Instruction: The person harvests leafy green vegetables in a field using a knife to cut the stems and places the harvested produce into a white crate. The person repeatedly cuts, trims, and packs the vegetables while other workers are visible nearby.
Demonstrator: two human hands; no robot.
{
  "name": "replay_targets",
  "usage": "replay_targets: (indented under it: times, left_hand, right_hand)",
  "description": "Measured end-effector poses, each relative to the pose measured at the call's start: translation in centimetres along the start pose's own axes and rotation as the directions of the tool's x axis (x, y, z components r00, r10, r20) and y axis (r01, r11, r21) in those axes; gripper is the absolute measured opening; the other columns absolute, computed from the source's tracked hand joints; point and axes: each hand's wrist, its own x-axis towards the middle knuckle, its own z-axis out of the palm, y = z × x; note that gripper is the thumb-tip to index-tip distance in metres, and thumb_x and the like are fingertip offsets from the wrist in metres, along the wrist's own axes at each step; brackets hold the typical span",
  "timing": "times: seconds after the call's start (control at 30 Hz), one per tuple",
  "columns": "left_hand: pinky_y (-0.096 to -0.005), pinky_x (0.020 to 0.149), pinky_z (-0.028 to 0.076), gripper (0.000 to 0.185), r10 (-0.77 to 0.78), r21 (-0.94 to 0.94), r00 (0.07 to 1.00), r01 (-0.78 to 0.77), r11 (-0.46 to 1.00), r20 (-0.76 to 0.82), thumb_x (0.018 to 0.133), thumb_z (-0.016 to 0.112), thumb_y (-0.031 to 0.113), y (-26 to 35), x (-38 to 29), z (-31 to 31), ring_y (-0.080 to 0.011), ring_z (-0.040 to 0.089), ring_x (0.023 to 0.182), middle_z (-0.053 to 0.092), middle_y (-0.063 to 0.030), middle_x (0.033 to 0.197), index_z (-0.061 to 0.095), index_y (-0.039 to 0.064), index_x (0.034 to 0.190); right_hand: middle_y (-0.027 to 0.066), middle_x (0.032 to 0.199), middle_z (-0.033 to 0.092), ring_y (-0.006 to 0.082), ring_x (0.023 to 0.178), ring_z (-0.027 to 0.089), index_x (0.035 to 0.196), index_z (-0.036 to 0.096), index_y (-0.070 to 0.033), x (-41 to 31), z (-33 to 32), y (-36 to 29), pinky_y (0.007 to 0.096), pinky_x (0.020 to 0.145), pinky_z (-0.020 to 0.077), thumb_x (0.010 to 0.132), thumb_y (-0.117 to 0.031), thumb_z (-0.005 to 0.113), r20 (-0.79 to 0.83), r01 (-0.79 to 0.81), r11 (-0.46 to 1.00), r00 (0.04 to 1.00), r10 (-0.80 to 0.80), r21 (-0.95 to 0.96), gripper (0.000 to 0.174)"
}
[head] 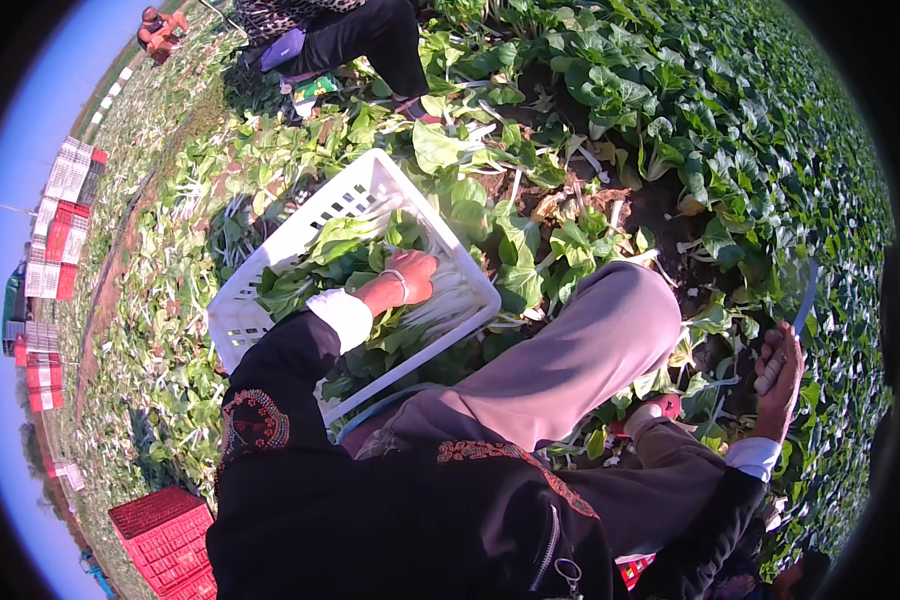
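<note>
In front of me a white plastic crate (420, 360) stands tilted on the ground. Bunches of leafy greens (307, 277) with white stems lie in it, stems mostly toward the right side. My left hand (411, 276), a bracelet at its wrist, is inside the crate with fingers curled down against the greens. Its fingertips are hidden, so a grip on a bunch cannot be made out. Off to the right, my right hand (778, 379) is closed around a knife, whose pale, thin blade (808, 296) points up and away above the standing plants.
Uncut leafy greens (727, 150) grow densely on the right. Cut plants and loose leaves (165, 315) cover the left ground. A red crate (165, 544) stands lower left; red and white crates (60, 217) are stacked farther off. Another person (345, 37) sits ahead, a second one (161, 31) farther away.
</note>
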Motion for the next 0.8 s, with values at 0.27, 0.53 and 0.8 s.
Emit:
replay_targets:
  times: [0.27,0.53,0.8]
  left_hand:
    - [-0.0487,0.102,0.026,0.013,0.165,0.592,0.980,-0.067,0.803,-0.113,0.074,0.057,0.014,-3.7,0.9,0.7,-0.0274,0.053,0.108,0.066,-0.0082,0.092,0.065,0.010,0.083]
    - [-0.0451,0.087,0.044,0.051,-0.221,0.079,0.969,0.230,0.970,-0.112,0.087,0.054,0.046,0.9,-4.6,1.7,-0.0338,0.052,0.110,0.058,-0.0189,0.112,0.060,-0.001,0.106]
    - [-0.0453,0.091,0.035,0.081,-0.042,0.003,0.943,0.046,0.999,-0.331,0.067,0.070,0.045,1.1,-8.4,6.5,-0.0362,0.041,0.110,0.039,-0.0225,0.125,0.041,-0.004,0.125]
  right_hand:
    - [0.0031,0.079,0.060,0.0072,0.060,0.053,0.105,0.060,-0.006,-0.2,-0.3,0.2,0.0188,0.041,0.0398,0.091,-0.032,0.057,0.003,-0.013,0.999,1.000,0.013,-0.029,0.029]
    - [0.0025,0.076,0.060,0.0067,0.056,0.051,0.105,0.060,-0.007,-0.7,0.3,-0.2,0.0190,0.040,0.0386,0.091,-0.030,0.057,-0.011,0.010,0.998,1.000,-0.010,-0.055,0.027]
    - [0.0030,0.075,0.060,0.0066,0.053,0.050,0.105,0.060,-0.006,-1.3,0.3,0.1,0.0194,0.039,0.0380,0.091,-0.029,0.058,-0.056,-0.014,0.994,0.998,0.007,-0.113,0.027]
